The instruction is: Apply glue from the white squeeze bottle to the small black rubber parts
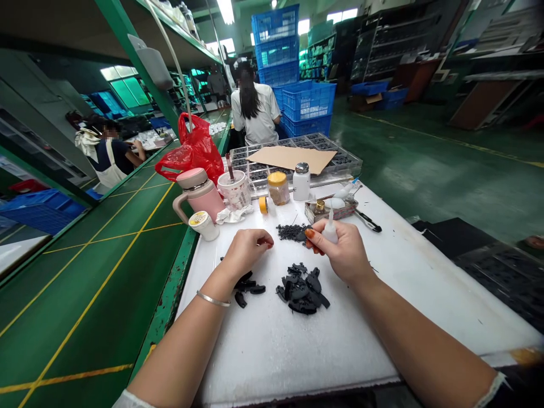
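My right hand (pixel 346 249) is wrapped round a small white squeeze bottle (pixel 330 229) with a thin nozzle pointing up. A dark piece (pixel 302 233) shows at its fingertips; whether they grip it I cannot tell. My left hand (pixel 250 249) is closed, thumb and fingertips together, and whatever is between them is too small to make out. Between the hands, farther back, lies a heap of tiny black parts (pixel 289 232). Nearer me is a pile of curved black plastic pieces (pixel 302 290). More black pieces (pixel 250 288) lie beside my left wrist, partly hidden.
Along the back of the white table (pixel 361 351) stand a pink mug (pixel 204 192), a stained tub (pixel 235 190), a yellow-lidded jar (pixel 278 190) and a white dispenser bottle (pixel 301 184). Cardboard (pixel 293 157) covers part of a tray. A green conveyor (pixel 106 249) runs left. Two people sit beyond.
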The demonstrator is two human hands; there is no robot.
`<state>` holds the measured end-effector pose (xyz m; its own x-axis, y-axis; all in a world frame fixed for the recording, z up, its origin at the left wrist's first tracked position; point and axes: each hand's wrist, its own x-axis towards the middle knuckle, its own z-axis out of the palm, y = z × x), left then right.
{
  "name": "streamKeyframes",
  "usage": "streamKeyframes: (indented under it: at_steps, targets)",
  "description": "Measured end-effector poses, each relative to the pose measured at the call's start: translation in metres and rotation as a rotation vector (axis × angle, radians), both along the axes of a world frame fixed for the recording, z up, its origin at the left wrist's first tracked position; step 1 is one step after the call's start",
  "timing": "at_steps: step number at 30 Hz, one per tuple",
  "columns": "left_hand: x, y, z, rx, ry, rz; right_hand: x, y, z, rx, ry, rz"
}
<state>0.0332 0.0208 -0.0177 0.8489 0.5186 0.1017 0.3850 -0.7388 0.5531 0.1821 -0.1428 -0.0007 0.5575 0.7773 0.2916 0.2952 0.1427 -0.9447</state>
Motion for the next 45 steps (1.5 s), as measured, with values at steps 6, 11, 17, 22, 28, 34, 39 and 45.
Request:
streamKeyframes:
  at_steps: [6, 11, 17, 22, 28, 34, 39, 45]
  targets:
    - [-0.008, -0.027, 0.016, -0.602, -0.253, 0.038, -0.013, -0.005, 0.007, -0.054, -0.015, 0.145]
    - [-0.010, -0.038, 0.021, -0.664, -0.341, 0.062, -0.020, -0.007, 0.008, -0.065, -0.066, 0.233]
    - [-0.011, -0.038, 0.019, -0.449, -0.240, 0.083, 0.003, -0.008, 0.007, 0.129, 0.118, -0.069]
    - [0.000, -0.047, 0.029, -0.220, -0.136, -0.086, 0.014, -0.008, 0.005, 0.243, 0.272, -0.157]
    - [0.029, -0.064, 0.020, 0.200, 0.148, -0.307, 0.012, -0.004, 0.001, 0.213, 0.191, -0.135]
    - [0.024, -0.051, 0.017, 0.165, 0.282, -0.335, 0.013, -0.003, 0.000, 0.238, 0.216, -0.115]
    - [0.015, -0.043, 0.024, 0.120, 0.355, -0.312, 0.010, -0.004, 0.002, 0.253, 0.222, -0.095]
    - [0.029, -0.054, 0.013, 0.237, 0.283, -0.355, 0.011, -0.003, 0.001, 0.256, 0.211, -0.102]
